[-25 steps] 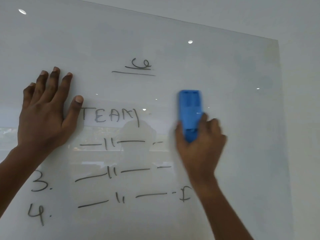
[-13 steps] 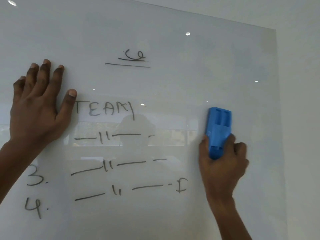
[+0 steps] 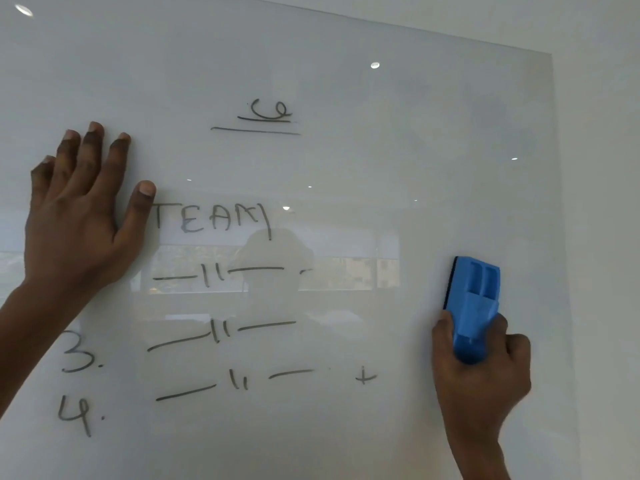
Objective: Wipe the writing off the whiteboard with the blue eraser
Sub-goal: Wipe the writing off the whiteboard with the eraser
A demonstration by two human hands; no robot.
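1 head cam, close to the whiteboard (image 3: pixel 346 168), facing it and angled slightly up and left-to-right; board fills nearly the whole frame, right edge visible. No 2nd view, no overlap.

Soft, even, fairly bright light; the glossy whiteboard (image 3: pixel 346 168) carries small white glints of ceiling lamps at upper left and upper centre; a pale reflection of windows and a figure's outline crosses its middle; the right hand (image 3: pixel 481 382) is motion-blurred at its edge; writing (image 3: pixel 211 220) stays fairly sharp.
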